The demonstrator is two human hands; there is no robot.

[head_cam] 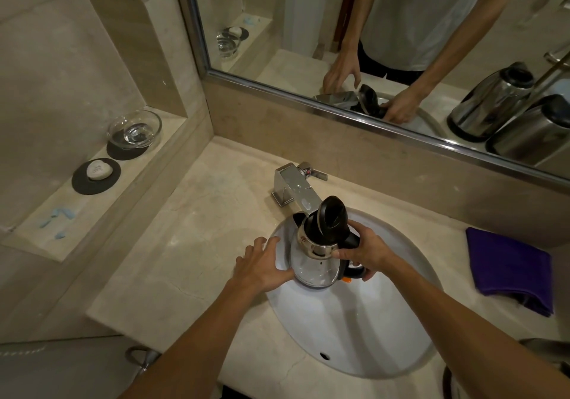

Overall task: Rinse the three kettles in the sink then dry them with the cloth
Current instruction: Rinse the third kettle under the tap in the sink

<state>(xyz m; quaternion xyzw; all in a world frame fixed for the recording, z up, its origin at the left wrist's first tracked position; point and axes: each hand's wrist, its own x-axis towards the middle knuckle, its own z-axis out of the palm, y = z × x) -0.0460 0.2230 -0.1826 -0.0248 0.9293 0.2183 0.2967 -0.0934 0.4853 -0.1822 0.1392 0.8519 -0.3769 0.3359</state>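
Observation:
A glass kettle (314, 270) with a steel collar and a black lid standing open is held over the white sink (354, 330), under the chrome tap (293, 187). My right hand (362, 252) grips its black handle. My left hand (263, 264) lies with straight fingers against the kettle's left side. A folded purple cloth (510, 270) lies on the counter to the right. Two steel kettles (493, 102) show only as reflections in the mirror; an edge of one is at the lower right (546, 346).
A wall ledge on the left carries a glass dish (134, 128), a soap (98, 170) on a dark mat and some blue bits. The beige counter (191, 213) surrounds the sink. A mirror (401, 28) spans the back wall.

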